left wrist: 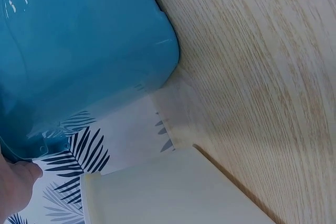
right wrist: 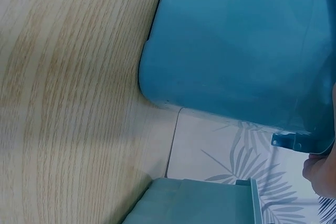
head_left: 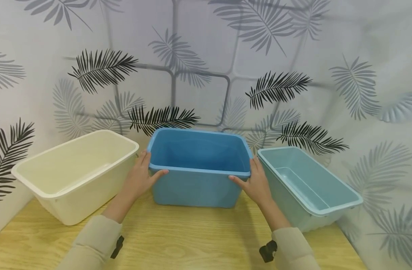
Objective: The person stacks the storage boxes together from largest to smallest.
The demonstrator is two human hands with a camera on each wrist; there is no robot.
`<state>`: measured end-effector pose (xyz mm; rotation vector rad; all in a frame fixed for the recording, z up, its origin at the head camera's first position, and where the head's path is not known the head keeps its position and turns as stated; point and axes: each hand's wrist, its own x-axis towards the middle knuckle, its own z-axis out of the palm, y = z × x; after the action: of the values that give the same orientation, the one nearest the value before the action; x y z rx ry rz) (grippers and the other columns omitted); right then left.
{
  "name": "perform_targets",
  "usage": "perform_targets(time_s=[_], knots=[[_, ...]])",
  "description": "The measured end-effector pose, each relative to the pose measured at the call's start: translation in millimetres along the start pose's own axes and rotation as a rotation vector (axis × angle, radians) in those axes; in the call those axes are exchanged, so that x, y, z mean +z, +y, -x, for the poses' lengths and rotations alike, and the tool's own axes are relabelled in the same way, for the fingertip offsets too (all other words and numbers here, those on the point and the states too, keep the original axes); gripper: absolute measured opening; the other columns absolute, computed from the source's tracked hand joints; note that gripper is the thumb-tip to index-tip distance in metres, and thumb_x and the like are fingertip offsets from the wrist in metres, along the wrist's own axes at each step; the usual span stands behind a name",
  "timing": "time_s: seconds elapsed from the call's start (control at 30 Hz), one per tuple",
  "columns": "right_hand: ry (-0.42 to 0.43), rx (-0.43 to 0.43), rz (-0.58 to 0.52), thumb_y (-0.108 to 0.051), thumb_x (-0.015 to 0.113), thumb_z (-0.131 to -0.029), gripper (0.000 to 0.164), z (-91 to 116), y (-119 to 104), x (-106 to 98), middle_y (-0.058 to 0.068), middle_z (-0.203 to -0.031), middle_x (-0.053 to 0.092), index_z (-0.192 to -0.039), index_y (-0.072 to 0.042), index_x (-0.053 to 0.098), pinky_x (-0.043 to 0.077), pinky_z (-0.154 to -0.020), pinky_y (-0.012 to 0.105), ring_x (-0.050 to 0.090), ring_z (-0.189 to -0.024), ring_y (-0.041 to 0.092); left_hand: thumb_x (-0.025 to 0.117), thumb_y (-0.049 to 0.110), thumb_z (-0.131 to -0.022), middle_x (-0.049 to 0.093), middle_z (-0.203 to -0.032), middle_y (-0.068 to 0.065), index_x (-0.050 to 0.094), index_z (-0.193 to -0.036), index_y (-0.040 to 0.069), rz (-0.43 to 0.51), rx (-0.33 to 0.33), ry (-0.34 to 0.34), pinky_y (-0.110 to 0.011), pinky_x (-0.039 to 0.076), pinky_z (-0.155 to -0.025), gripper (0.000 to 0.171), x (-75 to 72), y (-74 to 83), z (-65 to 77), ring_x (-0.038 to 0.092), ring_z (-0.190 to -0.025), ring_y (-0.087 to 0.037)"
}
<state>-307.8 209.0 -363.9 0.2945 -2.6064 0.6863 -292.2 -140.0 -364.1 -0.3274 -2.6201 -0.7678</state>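
Observation:
A blue plastic storage bin [head_left: 199, 187] stands upright on the table in the middle of the head view, its open top showing a bare inside. The left hand [head_left: 140, 176] grips its left end at the rim, thumb against the front wall. At the opposite end the right hand [head_left: 254, 182] holds the rim the same way. Both wrist views show the bin's side wall close up, with fingertips [left wrist: 23, 179] of the left hand and fingertips [right wrist: 317, 174] of the right hand by the rim. Most of each hand is out of its wrist view.
To the left stands a cream bin [head_left: 87, 195], angled, near the left forearm. A pale teal bin [head_left: 293, 202] sits at an angle on the right. All are on a wood-grain table [head_left: 192, 240], with a leaf-patterned curtain [head_left: 206, 56] behind.

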Motion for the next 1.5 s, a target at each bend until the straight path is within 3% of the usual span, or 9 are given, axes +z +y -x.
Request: perform_targets(time_s=[0.67,1.0,1.5], knots=[[0.056,-0.011,-0.002,-0.048,0.072,-0.073,0.096,13.0,-3.7,-0.7,0.028,-0.146,0.030,-0.138,0.010,0.033,0.033,-0.105,0.055,0.030,-0.135,0.041,0.059,0.051,-0.085,0.026,-0.145,-0.033,0.027,-0.138,-0.015,-0.008,0.028,0.051,-0.055,0.035,-0.102,0.091,-4.8,3.6,13.5,0.030,-0.133,-0.046],[0.082,-0.028,-0.005,-0.046,0.074,-0.072,0.095,19.5,-3.0,-0.9,0.029,-0.144,0.032,-0.138,0.010,0.034,0.034,-0.103,0.056,0.031,-0.133,0.042,0.060,0.052,-0.084,0.028,-0.145,-0.031,0.032,-0.136,-0.015,-0.019,0.046,0.096,-0.053,0.044,-0.093,0.089,-3.1,4.4,21.7,0.035,-0.130,-0.045],[0.115,-0.044,-0.005,-0.044,0.075,-0.071,0.093,29.5,-7.7,-3.7,0.028,-0.143,0.034,-0.136,0.010,0.037,0.036,-0.101,0.056,0.034,-0.132,0.042,0.059,0.055,-0.082,0.027,-0.146,-0.030,0.033,-0.136,-0.014,-0.019,0.051,0.101,-0.052,0.048,-0.087,0.091,-3.3,3.6,30.0,0.039,-0.128,-0.044]])
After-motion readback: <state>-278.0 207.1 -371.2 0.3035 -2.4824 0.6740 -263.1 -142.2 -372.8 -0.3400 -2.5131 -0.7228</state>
